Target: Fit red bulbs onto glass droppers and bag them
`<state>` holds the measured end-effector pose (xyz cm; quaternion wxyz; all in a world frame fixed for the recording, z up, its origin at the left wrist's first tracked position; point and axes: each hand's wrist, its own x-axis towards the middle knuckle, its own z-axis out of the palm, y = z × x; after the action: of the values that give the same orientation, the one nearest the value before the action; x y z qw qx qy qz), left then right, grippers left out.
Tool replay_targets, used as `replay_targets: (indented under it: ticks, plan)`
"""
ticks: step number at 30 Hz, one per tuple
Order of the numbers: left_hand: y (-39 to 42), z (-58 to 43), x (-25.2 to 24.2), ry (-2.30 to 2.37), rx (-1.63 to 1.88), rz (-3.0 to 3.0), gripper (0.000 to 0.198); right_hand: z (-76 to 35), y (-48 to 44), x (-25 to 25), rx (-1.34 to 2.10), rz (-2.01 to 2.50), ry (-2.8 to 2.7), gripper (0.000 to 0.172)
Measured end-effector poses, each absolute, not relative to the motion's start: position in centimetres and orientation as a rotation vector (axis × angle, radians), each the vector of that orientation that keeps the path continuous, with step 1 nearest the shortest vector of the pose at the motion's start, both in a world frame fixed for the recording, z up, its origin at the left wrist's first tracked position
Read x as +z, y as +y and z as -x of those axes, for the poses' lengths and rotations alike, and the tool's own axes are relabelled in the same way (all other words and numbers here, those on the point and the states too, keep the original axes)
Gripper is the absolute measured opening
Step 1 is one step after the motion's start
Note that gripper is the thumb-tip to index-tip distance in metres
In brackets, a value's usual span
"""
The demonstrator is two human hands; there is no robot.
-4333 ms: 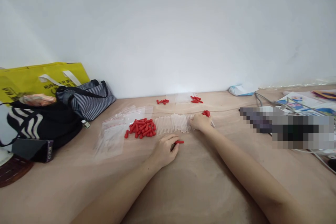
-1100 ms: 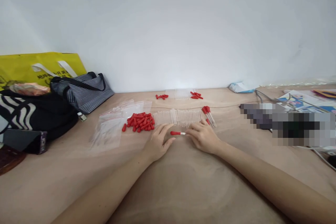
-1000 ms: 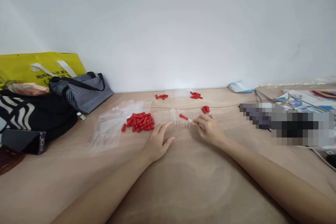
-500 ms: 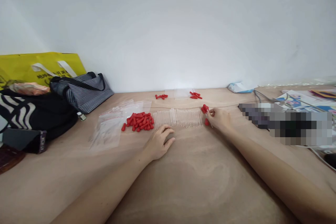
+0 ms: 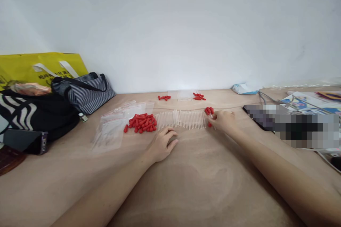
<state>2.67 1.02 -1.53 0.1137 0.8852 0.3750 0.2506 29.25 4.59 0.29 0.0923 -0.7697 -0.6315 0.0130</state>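
From where I'm standing, the person's right hand (image 5: 224, 120) is bending over a few slim, pale tubes with red bulbs (image 5: 209, 110), thumb and fingertips drawn close together at the stems; I can't tell whether they are gripping one. The left hand (image 5: 163, 144) is resting on the tan, wood-look table (image 5: 191, 184), palm down, fingers loosely curled and thumb apart, with nothing showing in its grasp.

Just beyond, a row of slim, clear tubes (image 5: 179, 118) is lying side by side between the two hands. Left of the row, a heap of loose, red, rubbery-looking bulbs (image 5: 143, 123) is sitting against flat, clear plastic zip bags (image 5: 110, 133).

Farther back, two small groups of red pieces are lying near the white wall (image 5: 170, 35), a clear plastic sheet or bag (image 5: 185, 95) between them.

At the far left, a striped fabric bag (image 5: 84, 92) is leaning before a bright yellow carrier bag (image 5: 53, 65). Off right, a blue-and-white packet (image 5: 245, 88) is lying near printed papers (image 5: 299, 102); things in front are blurring into blocks.
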Motion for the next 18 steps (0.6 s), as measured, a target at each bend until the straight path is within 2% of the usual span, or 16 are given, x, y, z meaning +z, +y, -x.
replay_targets:
  ticks: [10,16,18]
  plan:
    - [1.0,-2.7,-1.6,1.109,0.731,-2.602,0.016,-28.2,3.8,0.9,-0.012,2.326,-1.986,0.032]
    - [1.0,-2.7,-1.6,1.119,0.737,-2.587,0.025,-24.7,1.9,0.9,0.41,1.791,-2.033,0.03]
    - [1.0,-2.8,-1.6,1.117,0.737,-2.571,0.029,-23.0,0.7,0.6,0.434,1.673,-2.088,0.03]
